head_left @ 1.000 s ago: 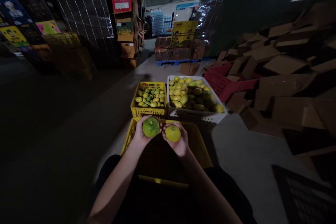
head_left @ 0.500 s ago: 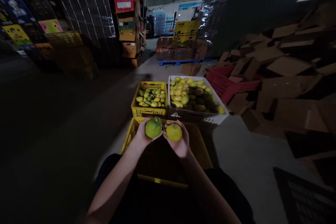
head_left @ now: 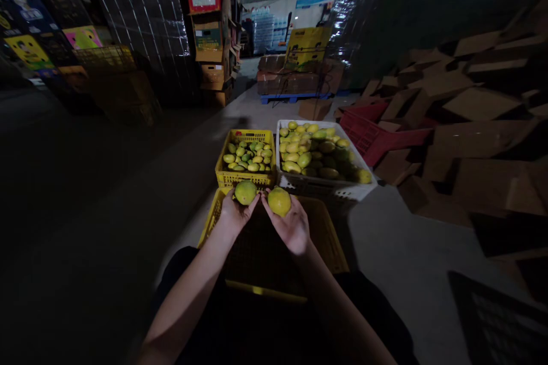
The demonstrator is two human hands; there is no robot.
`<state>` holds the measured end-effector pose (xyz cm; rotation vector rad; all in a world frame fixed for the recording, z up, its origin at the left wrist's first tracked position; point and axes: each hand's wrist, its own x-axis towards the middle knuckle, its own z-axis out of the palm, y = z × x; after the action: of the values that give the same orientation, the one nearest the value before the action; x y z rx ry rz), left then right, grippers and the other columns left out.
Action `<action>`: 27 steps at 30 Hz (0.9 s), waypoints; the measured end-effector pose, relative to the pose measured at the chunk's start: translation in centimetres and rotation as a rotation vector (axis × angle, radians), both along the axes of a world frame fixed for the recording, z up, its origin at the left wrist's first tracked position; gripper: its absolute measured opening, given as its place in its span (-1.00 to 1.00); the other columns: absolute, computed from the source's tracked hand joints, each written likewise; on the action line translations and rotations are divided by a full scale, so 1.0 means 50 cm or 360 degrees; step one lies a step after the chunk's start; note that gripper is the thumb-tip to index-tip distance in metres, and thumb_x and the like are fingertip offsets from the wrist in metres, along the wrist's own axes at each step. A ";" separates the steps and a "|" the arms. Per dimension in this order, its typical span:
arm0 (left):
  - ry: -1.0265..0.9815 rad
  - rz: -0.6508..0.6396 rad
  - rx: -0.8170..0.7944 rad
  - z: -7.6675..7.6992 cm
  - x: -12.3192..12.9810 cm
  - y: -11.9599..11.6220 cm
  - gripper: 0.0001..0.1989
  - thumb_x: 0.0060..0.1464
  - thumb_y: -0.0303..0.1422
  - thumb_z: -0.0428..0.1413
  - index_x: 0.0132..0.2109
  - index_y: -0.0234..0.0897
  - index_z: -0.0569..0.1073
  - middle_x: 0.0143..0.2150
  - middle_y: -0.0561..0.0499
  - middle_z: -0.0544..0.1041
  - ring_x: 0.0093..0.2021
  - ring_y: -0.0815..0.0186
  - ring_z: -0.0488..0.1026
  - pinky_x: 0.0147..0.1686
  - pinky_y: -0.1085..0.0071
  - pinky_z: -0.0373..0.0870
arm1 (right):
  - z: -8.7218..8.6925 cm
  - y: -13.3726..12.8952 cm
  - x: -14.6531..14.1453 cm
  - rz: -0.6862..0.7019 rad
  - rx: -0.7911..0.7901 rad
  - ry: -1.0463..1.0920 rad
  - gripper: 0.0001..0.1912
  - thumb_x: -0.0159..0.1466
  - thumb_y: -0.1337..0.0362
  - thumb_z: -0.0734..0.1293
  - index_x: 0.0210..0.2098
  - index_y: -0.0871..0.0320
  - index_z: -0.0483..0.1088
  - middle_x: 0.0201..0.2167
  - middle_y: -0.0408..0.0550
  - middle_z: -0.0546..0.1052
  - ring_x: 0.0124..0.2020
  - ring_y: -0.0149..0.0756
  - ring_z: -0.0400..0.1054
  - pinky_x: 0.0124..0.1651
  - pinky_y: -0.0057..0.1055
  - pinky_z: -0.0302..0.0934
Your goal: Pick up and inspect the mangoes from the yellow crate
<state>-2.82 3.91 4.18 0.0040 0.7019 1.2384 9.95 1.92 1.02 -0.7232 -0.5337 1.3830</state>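
My left hand [head_left: 233, 218] is closed around a round green-yellow fruit [head_left: 245, 192]. A yellower fruit [head_left: 279, 201] rests in the fingers and palm of my right hand [head_left: 296, 229], which is turned partly upward. I cannot tell the exact kind of fruit. Both hands are side by side, fingertips almost meeting, over the far part of a yellow plastic crate [head_left: 336, 245] between my knees. Just beyond it stand a smaller-looking yellow crate [head_left: 219, 177] with several green and yellow fruits, and a white crate [head_left: 325, 187] heaped with larger-looking yellow fruits.
A red crate [head_left: 363, 137] lies by a heap of flattened and open cardboard boxes [head_left: 475, 102] on the right. Behind, a blue pallet [head_left: 295, 98] carries cartons, and stacked boxes [head_left: 209, 40] rise at the left. A dark grid-like object [head_left: 496, 319] is at the lower right.
Both hands have moved slightly up and away from me with their fruits. The fruits have been turned, and the right hand has opened flatter beneath its fruit. The view has shifted a little.
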 end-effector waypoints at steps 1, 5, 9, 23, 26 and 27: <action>0.0017 0.0014 0.0004 0.000 0.000 0.000 -0.67 0.27 -0.31 -0.15 0.01 -0.39 0.38 -0.24 -0.10 0.55 -0.23 0.23 0.53 -0.31 0.38 0.56 | 0.001 0.001 0.000 0.0028 -0.0040 0.0066 -0.86 0.23 0.27 0.22 -0.36 0.06 0.42 -0.29 -0.09 0.61 -0.05 -0.26 0.44 0.12 -0.19 0.31; 0.0079 0.0045 -0.0020 0.002 0.001 -0.001 -0.70 0.28 -0.31 -0.14 -0.01 -0.36 0.39 -0.26 -0.08 0.56 -0.28 0.25 0.53 -0.37 0.39 0.57 | 0.003 0.006 0.005 0.0083 -0.0329 0.0543 -0.70 0.32 0.33 0.10 -0.38 0.13 0.43 -0.38 -0.11 0.61 -0.15 -0.30 0.49 0.08 -0.19 0.36; 0.0118 0.0047 -0.0059 -0.002 0.001 0.002 -0.72 0.26 -0.33 -0.10 0.02 -0.30 0.39 -0.24 -0.06 0.57 -0.28 0.26 0.53 -0.35 0.37 0.57 | -0.003 0.009 0.009 0.0000 -0.0512 0.0791 -0.71 0.35 0.32 0.12 -0.35 0.15 0.44 -0.41 -0.14 0.61 -0.25 -0.33 0.51 0.05 -0.19 0.39; 0.0203 -0.0135 -0.0210 0.004 0.005 0.000 -0.54 0.14 0.00 0.00 -0.08 -0.31 0.44 -0.40 -0.05 0.48 -0.43 0.33 0.46 -0.38 0.43 0.51 | -0.012 0.013 0.015 0.0167 -0.0569 0.0477 -0.46 0.30 -0.15 0.05 -0.44 0.13 0.36 -0.52 -0.02 0.53 -0.33 -0.26 0.51 -0.18 -0.38 0.45; 0.0203 -0.0216 -0.0252 -0.002 0.007 0.002 -0.48 0.15 0.07 -0.08 -0.18 -0.33 0.43 -0.47 -0.01 0.42 -0.50 0.37 0.40 -0.48 0.48 0.43 | -0.023 0.016 0.013 0.0164 -0.0538 0.0327 -0.40 0.26 -0.23 0.04 -0.46 0.13 0.37 -0.58 -0.05 0.49 -0.48 -0.30 0.45 -0.32 -0.40 0.43; 0.0205 -0.0239 -0.0259 -0.005 0.009 0.002 -0.47 0.16 0.08 -0.11 -0.20 -0.33 0.43 -0.49 -0.01 0.41 -0.51 0.38 0.39 -0.51 0.50 0.40 | -0.025 0.016 0.011 0.0152 -0.0511 0.0261 -0.41 0.25 -0.23 0.06 -0.45 0.13 0.38 -0.60 -0.08 0.49 -0.53 -0.33 0.42 -0.38 -0.42 0.41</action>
<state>-2.38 4.04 3.92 0.0024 0.8969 1.0414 10.49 2.74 -0.23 -0.8403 -0.2199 1.6223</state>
